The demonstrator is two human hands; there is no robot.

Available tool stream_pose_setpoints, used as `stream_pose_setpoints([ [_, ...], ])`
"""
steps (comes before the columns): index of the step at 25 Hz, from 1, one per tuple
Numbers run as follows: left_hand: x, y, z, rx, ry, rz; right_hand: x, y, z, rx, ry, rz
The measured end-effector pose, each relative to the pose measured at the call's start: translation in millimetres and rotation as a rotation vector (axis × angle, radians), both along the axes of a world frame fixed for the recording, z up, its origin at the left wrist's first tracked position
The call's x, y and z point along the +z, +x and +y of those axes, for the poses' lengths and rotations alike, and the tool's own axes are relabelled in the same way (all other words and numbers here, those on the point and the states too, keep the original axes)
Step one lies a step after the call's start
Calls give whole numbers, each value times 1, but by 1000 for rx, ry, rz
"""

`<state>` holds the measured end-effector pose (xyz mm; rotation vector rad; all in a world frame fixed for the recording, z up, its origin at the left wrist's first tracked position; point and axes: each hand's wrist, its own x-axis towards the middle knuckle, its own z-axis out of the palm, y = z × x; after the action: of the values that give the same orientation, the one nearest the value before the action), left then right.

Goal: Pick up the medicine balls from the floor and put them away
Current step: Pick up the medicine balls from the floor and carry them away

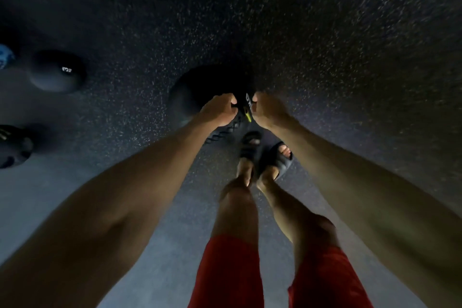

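Mid-frame, the left hand (pixel 220 110) and right hand (pixel 268 110), close together, grip a round black laced ball (pixel 207 82); speckled rubbery floor (pixel 325 32) surrounds it.

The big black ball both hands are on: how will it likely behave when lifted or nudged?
It is probably heavy for its size: the left hand and right hand both grip the black medicine ball. Its laced seam suggests a soft shell that may give slightly and be less likely to slip. Being round on the flat floor, it could roll if nudged.
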<state>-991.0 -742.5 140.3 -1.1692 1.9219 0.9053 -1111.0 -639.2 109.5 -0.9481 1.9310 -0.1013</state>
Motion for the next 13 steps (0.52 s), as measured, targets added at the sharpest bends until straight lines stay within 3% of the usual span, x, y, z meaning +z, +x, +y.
stream_pose_setpoints([
  [8, -27, 97, 14, 52, -40, 31, -19, 105, 31, -40, -36, 75],
  [13, -53, 180, -13, -16, -100, 132, -35, 192, 15, -202, 23, 71],
])
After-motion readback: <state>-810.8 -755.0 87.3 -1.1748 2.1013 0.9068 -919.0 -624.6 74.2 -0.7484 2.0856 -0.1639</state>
